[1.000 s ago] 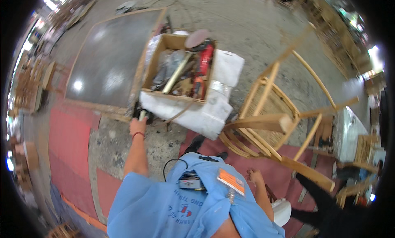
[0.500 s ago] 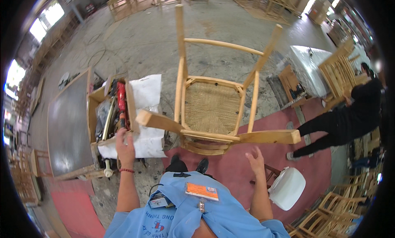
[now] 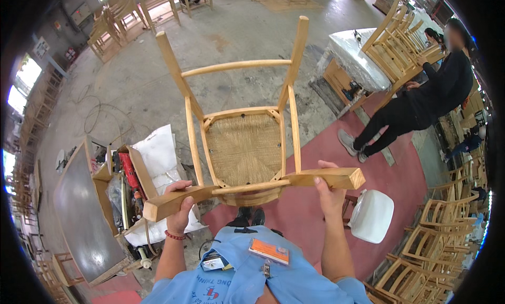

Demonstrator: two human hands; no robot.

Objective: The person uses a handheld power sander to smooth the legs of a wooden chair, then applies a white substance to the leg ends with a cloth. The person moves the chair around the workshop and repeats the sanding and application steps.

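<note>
Overhead, pale wooden chair (image 3: pixel 239 141) with woven rush seat, left hand (image 3: pixel 181 209) and right hand (image 3: pixel 329 191) each gripping one leg.

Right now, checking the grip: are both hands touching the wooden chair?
Touching. The head view shows the left hand wrapped around one leg of the wooden chair and the right hand gripping the other, with no gap.

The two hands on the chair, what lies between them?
In the head view, the chair's curved wooden rail spans from the left hand to the right hand, above the person's black shoes.
</note>
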